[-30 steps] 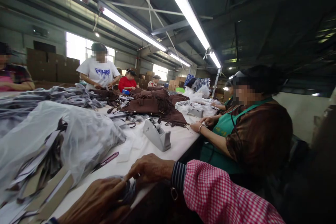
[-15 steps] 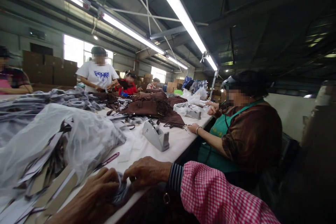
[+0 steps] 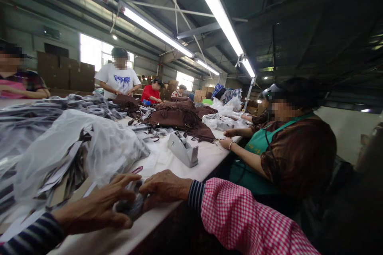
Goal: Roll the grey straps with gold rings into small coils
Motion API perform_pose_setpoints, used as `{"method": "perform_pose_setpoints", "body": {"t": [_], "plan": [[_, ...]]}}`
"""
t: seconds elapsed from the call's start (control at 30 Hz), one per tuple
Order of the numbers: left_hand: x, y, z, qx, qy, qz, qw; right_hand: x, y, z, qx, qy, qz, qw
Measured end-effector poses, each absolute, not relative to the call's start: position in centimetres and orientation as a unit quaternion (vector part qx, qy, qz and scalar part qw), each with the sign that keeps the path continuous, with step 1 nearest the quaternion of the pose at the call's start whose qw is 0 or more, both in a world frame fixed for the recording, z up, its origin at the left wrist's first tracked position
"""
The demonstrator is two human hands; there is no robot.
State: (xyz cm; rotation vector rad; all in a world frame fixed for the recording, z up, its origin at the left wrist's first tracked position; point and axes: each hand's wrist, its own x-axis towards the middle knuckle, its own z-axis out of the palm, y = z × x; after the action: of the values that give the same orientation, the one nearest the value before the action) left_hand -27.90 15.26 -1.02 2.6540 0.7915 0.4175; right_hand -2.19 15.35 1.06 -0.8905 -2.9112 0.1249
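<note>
Low on the table's near edge lies a small dark grey bundle [image 3: 131,204] that looks wrapped in clear film; its exact kind is blurred. My left hand [image 3: 100,203] reaches over its left side, fingers spread and thumb apart. On the other side, my right hand [image 3: 164,186] has its bent fingers closed against the bundle, partly hiding it. Just beyond the hands lies a purple-edged strip [image 3: 137,170]. A grey tape dispenser [image 3: 183,150] stands farther along the table edge.
A translucent plastic bag [image 3: 110,143] holding flat strips fills the left. Behind it are piled grey wrapped straps [image 3: 89,105]. Brown fabric bags [image 3: 170,117] heap mid-table. A co-worker in a green apron [image 3: 254,143] sits close on the right; several others work beyond.
My left hand has lifted and opened its fingers around the bundle, and its striped cuff now shows. My right hand stays on the bundle. The view has shifted slightly left.
</note>
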Motion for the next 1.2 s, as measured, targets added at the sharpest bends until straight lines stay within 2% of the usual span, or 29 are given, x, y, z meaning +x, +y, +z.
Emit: {"method": "perform_pose_setpoints", "body": {"t": [0.1, 0.23, 0.37, 0.53, 0.67, 0.8, 0.9, 1.07, 1.2], "plan": [[-26.3, 13.7, -0.1, 0.93, 0.275, 0.201, 0.136, -2.9, 15.0, 0.5, -0.293, -0.953, 0.021, 0.077], [-25.3, 12.6, -0.7, 0.922, 0.26, 0.252, 0.138, -1.9, 15.6, 0.7, -0.28, -0.953, 0.079, 0.088], [-25.7, 12.9, -0.5, 0.92, 0.258, 0.245, 0.164, -0.4, 16.6, 1.6, -0.28, -0.95, 0.106, 0.091], [-26.5, 13.9, 0.7, 0.926, 0.257, 0.209, 0.179, -0.5, 17.0, 2.1, -0.298, -0.949, 0.092, 0.054], [-26.1, 13.9, 0.7, 0.935, 0.281, 0.178, 0.124, -1.4, 17.0, 1.1, -0.306, -0.946, 0.079, 0.072], [-24.6, 13.0, 0.0, 0.919, 0.333, 0.203, 0.053, -1.8, 17.0, 0.5, -0.299, -0.946, 0.095, 0.087], [-24.2, 13.0, 0.0, 0.923, 0.319, 0.205, 0.064, -1.4, 17.1, 1.1, -0.301, -0.946, 0.098, 0.064], [-25.2, 14.1, 0.2, 0.931, 0.275, 0.209, 0.114, -1.2, 17.1, 2.1, -0.306, -0.951, 0.037, 0.017], [-24.8, 13.2, -0.2, 0.93, 0.305, 0.194, 0.066, -1.6, 16.3, 1.6, -0.309, -0.95, 0.031, 0.041]]}}
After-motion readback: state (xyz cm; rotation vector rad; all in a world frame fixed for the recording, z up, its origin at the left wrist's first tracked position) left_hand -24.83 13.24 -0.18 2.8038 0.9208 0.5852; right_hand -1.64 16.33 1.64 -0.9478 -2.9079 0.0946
